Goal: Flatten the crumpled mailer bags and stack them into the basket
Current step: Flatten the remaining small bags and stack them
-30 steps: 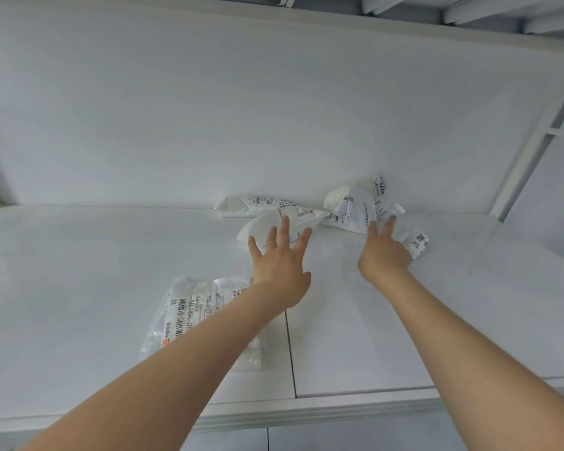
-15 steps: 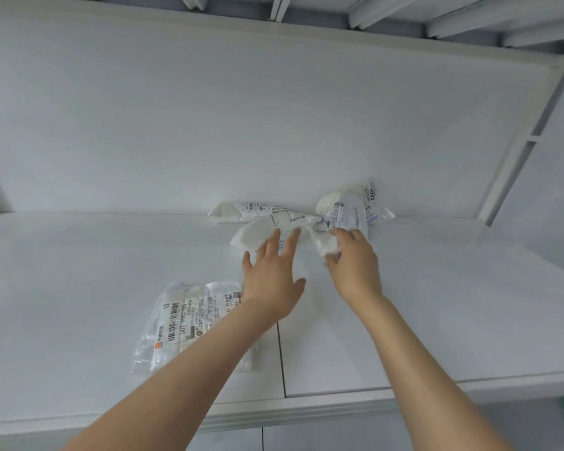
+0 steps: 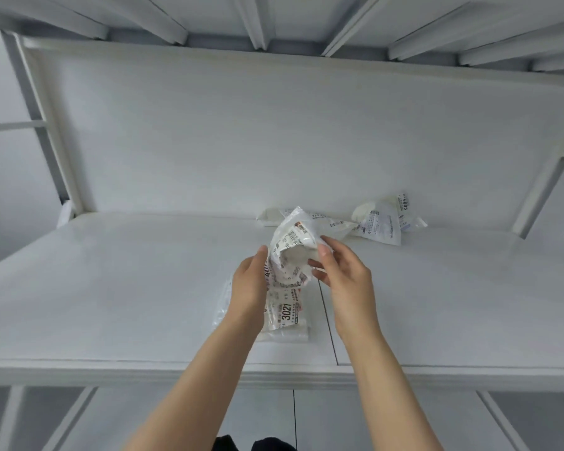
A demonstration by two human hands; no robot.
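A second ago both hands reached for the heap of bags at the back; now one crumpled mailer bag (image 3: 292,252) has been lifted off the desk (image 3: 111,288), just above the flat bag (image 3: 285,320), ready for smoothing. The left hand (image 3: 248,288) grips its left edge with curled fingers (image 3: 261,252). The right hand (image 3: 345,271) pinches its right edge, the other fingers loosely spread. Two more bags (image 3: 378,222) lie well behind the flat bag. No basket shows.

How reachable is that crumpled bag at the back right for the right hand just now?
Probably yes, once freed. The right hand pinches the lifted mailer bag, shared with the left hand, so it is occupied. The shelf between it and the back-right bag looks bare.
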